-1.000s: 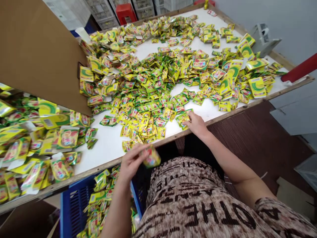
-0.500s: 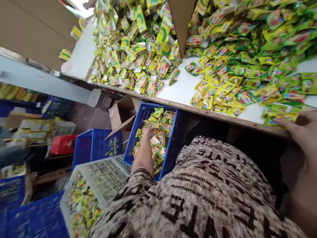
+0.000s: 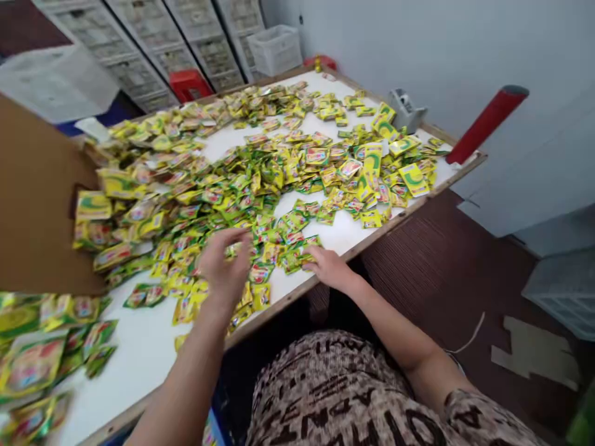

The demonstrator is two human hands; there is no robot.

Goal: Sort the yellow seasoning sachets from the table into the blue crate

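Note:
A wide heap of small yellow and green sachets (image 3: 260,179) covers the white table (image 3: 139,347). My left hand (image 3: 225,266) hovers over the near part of the heap, fingers spread and blurred by motion, nothing visibly in it. My right hand (image 3: 328,265) rests flat on a few sachets (image 3: 297,257) close to the table's front edge, fingers stretched out over them.
A brown cardboard sheet (image 3: 32,210) stands at the left, with larger sachet packs (image 3: 32,353) below it. A red tube (image 3: 486,121) leans at the table's right corner beside a grey tape dispenser (image 3: 404,108). A red stool (image 3: 188,83) and white crates (image 3: 274,49) stand behind.
My left hand came up from the blue crate under the table and is back over the heap. The view swung from the floor crates up to the table. My right hand stayed at the edge.

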